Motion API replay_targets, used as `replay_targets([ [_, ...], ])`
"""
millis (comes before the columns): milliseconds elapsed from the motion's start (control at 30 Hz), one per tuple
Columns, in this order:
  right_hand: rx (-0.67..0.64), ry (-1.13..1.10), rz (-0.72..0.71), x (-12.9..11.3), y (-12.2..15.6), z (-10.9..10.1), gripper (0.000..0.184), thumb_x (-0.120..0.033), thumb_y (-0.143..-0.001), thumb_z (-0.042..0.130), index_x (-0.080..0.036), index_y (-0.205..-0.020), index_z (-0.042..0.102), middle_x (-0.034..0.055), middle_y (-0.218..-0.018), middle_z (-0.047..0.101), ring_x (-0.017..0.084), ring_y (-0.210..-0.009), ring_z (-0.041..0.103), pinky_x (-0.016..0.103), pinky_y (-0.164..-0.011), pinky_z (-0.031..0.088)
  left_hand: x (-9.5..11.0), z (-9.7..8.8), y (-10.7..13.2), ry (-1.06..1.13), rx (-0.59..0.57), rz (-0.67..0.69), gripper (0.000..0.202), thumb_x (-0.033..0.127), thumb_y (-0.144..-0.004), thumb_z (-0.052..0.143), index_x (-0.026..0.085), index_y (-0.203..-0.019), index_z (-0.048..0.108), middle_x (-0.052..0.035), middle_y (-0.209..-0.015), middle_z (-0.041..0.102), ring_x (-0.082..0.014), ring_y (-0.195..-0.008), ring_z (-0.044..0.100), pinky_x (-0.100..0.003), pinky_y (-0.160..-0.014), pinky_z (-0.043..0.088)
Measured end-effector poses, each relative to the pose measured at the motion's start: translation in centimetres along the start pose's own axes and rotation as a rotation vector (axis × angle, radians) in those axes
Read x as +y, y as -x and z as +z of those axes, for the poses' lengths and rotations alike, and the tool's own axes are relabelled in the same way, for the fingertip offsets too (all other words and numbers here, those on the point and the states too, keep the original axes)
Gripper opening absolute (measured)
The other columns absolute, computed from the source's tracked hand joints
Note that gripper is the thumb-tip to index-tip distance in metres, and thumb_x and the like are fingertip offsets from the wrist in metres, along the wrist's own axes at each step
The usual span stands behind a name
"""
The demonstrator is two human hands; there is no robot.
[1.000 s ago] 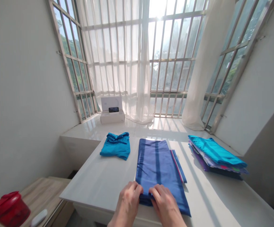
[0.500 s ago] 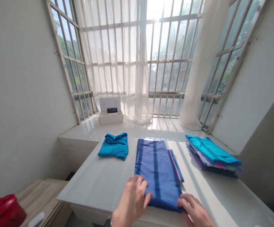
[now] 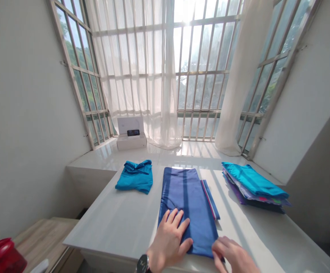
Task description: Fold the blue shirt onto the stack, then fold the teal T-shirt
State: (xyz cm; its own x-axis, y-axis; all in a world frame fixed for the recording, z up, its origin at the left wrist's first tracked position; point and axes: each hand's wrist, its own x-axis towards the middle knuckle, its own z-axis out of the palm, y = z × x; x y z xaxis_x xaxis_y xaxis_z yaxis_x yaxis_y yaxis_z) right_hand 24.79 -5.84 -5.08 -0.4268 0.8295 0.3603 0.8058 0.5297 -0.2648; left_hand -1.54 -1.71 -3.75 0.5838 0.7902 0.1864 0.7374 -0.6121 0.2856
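A blue folded garment (image 3: 192,204) lies lengthwise on the white table, with a narrow strip edged in red and white (image 3: 210,199) sticking out on its right. My left hand (image 3: 172,231) rests flat on the garment's near left part, fingers spread. At the near right corner, my right hand (image 3: 231,254) has its thumb and fingers closed on the fabric edge. To the left is a folded teal shirt (image 3: 135,178). A stack of folded clothes (image 3: 254,185), teal on top, lies to the right.
Behind the table (image 3: 102,223), a white box (image 3: 131,141) with a dark phone (image 3: 133,132) stands on the window ledge. Sheer curtains (image 3: 162,94) hang before the barred window. A red container (image 3: 4,256) sits on a wooden cabinet (image 3: 40,237) at lower left.
My left hand has moved forward and flattened onto the garment from its near left edge. My right hand stays at the near right corner. The view has shifted slightly.
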Motion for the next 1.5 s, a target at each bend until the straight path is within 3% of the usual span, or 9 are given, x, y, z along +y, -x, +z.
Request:
replay_targets([
  [100,0.122,0.013,0.026,-2.2,-3.0,0.2,0.023,-0.026,-0.102,0.047,-0.025,-0.099,0.069,0.0062,-0.100,0.074,0.019,-0.092,0.072,0.030,-0.083,0.059,0.1,0.4,0.0,-0.021,0.019,0.012,0.057,0.054,-0.104,0.050,0.031,-0.156,0.045,-0.0068,-0.165,0.041,-0.0318,-0.152,0.037,-0.054,-0.125,0.029],
  [200,0.234,0.121,0.040,-2.6,-4.9,3.4,0.031,-0.034,-0.102,0.049,-0.022,-0.122,0.070,0.0121,-0.128,0.073,0.026,-0.119,0.068,0.040,-0.099,0.057,0.0,0.5,0.0,-0.021,0.046,0.017,0.056,0.055,-0.105,0.046,0.031,-0.156,0.044,-0.0057,-0.163,0.044,-0.0301,-0.151,0.039,-0.053,-0.125,0.027],
  [300,0.206,0.251,0.061,-1.8,-4.9,6.8,0.043,-0.041,-0.100,0.052,-0.020,-0.135,0.067,0.0118,-0.143,0.067,0.031,-0.132,0.062,0.045,-0.105,0.055,-0.1,0.4,0.2,-0.011,0.054,0.016,0.056,0.055,-0.106,0.043,0.032,-0.157,0.043,-0.0050,-0.161,0.047,-0.0286,-0.150,0.040,-0.053,-0.127,0.024],
  [400,0.143,0.318,0.080,-1.1,-3.9,8.1,0.047,-0.045,-0.101,0.052,-0.023,-0.141,0.065,0.0087,-0.147,0.063,0.032,-0.135,0.059,0.048,-0.109,0.052,-0.3,0.2,0.5,-0.037,0.050,-0.018,0.053,0.049,-0.106,0.045,0.033,-0.156,0.045,-0.0058,-0.162,0.047,-0.0306,-0.151,0.039,-0.056,-0.127,0.024],
  [533,0.092,0.325,0.122,-1.0,-3.0,7.6,0.052,-0.051,-0.100,0.050,-0.026,-0.144,0.062,0.0054,-0.151,0.059,0.035,-0.137,0.057,0.050,-0.109,0.053,-0.8,0.8,1.1,-0.058,0.042,-0.120,0.059,0.050,-0.102,0.052,0.034,-0.158,0.042,-0.0085,-0.166,0.038,-0.0368,-0.155,0.030,-0.063,-0.125,0.026],
  [800,0.018,0.264,0.209,-0.8,-2.2,7.5,0.065,-0.066,-0.096,0.050,-0.027,-0.148,0.058,0.0041,-0.157,0.051,0.037,-0.144,0.049,0.053,-0.113,0.050,-1.8,1.1,2.3,0.009,-0.019,-0.196,0.076,0.067,-0.096,0.056,0.034,-0.161,0.036,-0.0114,-0.171,0.025,-0.0396,-0.157,0.021,-0.060,-0.125,0.029],
  [1033,0.039,0.266,0.170,-0.1,-1.4,8.1,0.068,-0.070,-0.095,0.050,-0.029,-0.149,0.056,0.0029,-0.158,0.051,0.035,-0.146,0.047,0.049,-0.114,0.050,-0.4,-1.8,0.5,-0.004,-0.030,-0.191,0.062,0.064,-0.104,0.036,0.026,-0.151,0.054,-0.0156,-0.160,0.047,-0.0372,-0.152,0.036,-0.063,-0.124,0.027],
  [1333,0.009,0.205,0.145,0.1,-1.8,7.0,0.067,-0.068,-0.094,0.051,-0.022,-0.141,0.065,0.0135,-0.148,0.061,0.035,-0.133,0.061,0.045,-0.102,0.059,-0.6,1.4,-0.6,-0.170,0.096,-0.062,0.058,0.046,-0.102,0.052,0.029,-0.157,0.044,-0.0104,-0.166,0.038,-0.0387,-0.152,0.036,-0.062,-0.122,0.032],
  [1500,0.164,0.285,0.159,-0.8,-4.8,6.7,0.055,-0.056,-0.101,0.047,-0.020,-0.137,0.067,0.0134,-0.146,0.064,0.032,-0.136,0.059,0.046,-0.109,0.054,-0.2,1.3,-0.3,-0.168,0.145,-0.090,0.057,0.054,-0.103,0.047,0.030,-0.155,0.048,-0.0083,-0.164,0.041,-0.0379,-0.151,0.038,-0.060,-0.123,0.035],
])
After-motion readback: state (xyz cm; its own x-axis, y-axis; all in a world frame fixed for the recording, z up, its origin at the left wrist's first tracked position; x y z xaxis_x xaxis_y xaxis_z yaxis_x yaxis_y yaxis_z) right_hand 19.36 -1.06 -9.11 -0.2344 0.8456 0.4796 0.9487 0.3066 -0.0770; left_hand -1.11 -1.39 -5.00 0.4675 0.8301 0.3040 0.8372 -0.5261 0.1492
